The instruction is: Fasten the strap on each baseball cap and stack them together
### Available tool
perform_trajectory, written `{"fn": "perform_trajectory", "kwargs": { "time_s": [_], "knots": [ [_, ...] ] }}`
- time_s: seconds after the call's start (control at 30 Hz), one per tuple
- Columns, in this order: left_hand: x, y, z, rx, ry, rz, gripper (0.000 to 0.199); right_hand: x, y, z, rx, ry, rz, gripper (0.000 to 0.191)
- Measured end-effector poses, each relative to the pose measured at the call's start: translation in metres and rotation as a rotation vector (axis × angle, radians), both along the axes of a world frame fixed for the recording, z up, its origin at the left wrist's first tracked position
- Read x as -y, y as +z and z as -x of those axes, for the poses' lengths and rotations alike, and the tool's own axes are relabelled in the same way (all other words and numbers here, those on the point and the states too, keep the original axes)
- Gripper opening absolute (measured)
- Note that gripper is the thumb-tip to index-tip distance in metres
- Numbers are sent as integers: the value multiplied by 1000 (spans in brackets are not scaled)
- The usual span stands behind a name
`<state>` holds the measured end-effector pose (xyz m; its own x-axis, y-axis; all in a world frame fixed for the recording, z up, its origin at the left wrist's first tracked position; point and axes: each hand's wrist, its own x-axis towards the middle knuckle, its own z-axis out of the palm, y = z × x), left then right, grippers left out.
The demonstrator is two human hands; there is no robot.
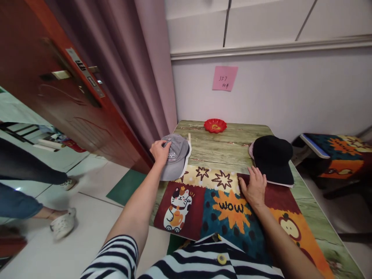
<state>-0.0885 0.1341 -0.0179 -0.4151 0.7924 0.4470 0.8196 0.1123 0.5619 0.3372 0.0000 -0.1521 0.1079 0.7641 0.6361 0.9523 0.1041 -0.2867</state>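
At the table's left edge lies a grey cap (178, 149) with light lettering. My left hand (161, 152) is on its left side, fingers bent over the crown in a grip. A black cap (272, 153) sits at the right, with another pale piece showing under its edge. My right hand (255, 186) rests on the patterned mat (203, 197), fingers spread, just in front of the black cap and holding nothing. The mat shows a cat, a "WOW" burst and apples.
A red scalloped dish (215, 125) stands at the back of the wood-patterned table (226, 151). A pink note (224, 78) is on the wall. Left are a curtain, an open door (87, 116) and another person's legs (26, 193). A second patterned surface (345, 151) is at right.
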Motion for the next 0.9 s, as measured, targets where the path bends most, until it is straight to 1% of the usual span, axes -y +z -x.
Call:
{"fn": "perform_trajectory", "kwargs": {
  "time_s": [0.1,0.2,0.3,0.37,0.43,0.5,0.57,0.63,0.7,0.77,0.8,0.83,0.9],
  "knots": [
    [1,5,4,-28,-17,-61,13,-1,-3,-2,-29,13,27,57],
    [5,14,7,-4,-69,-159,10,0,-4,-2,-48,28,28,55],
    [15,30,4,65,-146,-314,10,1,1,0,-81,65,32,52],
    [25,46,-2,112,-217,-420,10,1,11,8,-147,114,50,51],
    [36,66,-13,142,-297,-512,10,0,28,21,-282,191,97,51],
    [49,87,-28,160,-371,-589,10,-3,54,40,-495,306,197,53],
    [63,104,-47,187,-440,-637,10,-7,85,61,-775,416,360,56],
    [77,115,-67,226,-512,-641,10,-13,117,79,-1128,554,496,59],
    [93,118,-87,273,-579,-606,10,-20,146,91,-1449,652,614,63],
    [110,115,-105,323,-650,-548,10,-26,168,95,-1641,756,751,70],
    [119,112,-112,350,-692,-512,10,-29,176,94,-1704,795,792,66],
    [127,109,-117,376,-738,-470,11,-31,183,91,-1749,814,806,56],
    [139,102,-124,417,-854,-344,13,-32,191,81,-1792,803,757,32]
  ]
}}
